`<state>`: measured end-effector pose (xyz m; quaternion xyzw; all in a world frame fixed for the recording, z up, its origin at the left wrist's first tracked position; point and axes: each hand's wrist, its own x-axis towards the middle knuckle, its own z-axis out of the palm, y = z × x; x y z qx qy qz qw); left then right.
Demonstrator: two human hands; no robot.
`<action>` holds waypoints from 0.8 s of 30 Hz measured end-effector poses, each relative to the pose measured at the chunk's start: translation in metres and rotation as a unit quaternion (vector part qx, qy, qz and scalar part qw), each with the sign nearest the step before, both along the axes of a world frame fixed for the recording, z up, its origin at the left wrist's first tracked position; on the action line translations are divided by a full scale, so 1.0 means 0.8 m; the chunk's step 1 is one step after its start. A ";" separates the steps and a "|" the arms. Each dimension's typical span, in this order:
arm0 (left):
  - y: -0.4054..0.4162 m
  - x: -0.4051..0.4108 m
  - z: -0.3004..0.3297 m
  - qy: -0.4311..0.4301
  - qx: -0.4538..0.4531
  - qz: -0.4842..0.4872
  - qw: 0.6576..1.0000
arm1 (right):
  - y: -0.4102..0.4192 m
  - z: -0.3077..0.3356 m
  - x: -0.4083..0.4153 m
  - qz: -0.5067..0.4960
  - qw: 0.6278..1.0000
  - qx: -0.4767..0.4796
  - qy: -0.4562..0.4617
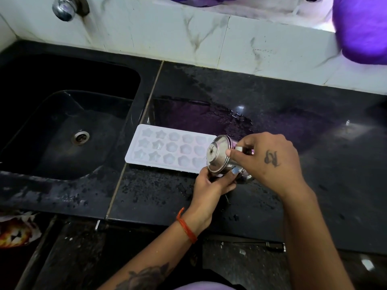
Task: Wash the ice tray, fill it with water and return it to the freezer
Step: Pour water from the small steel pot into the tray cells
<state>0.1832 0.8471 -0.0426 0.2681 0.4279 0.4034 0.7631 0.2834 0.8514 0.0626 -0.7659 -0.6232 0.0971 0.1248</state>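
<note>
Both hands, the left hand (211, 181) and the right hand (270, 160), grip the shiny steel cup (219, 155), tipped left over the white plastic ice tray's (165, 149) right end.

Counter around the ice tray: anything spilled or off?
Yes. Water is pooled and beaded on the black counter behind and in front of the ice tray. The tray lies flat beside the sink. Both hands hold a tipped steel cup over its right end.
</note>
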 end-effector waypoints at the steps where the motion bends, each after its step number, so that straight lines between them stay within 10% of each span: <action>1: 0.000 0.000 0.000 0.004 0.003 0.004 1.000 | 0.000 -0.001 0.001 0.000 1.000 0.002 0.008; 12: -0.003 0.011 -0.001 0.078 0.053 0.023 0.995 | -0.010 -0.008 0.030 -0.034 0.991 0.017 0.131; 24: -0.011 0.027 -0.006 -0.013 0.006 -0.023 1.000 | -0.020 -0.002 0.032 -0.027 0.999 -0.008 0.033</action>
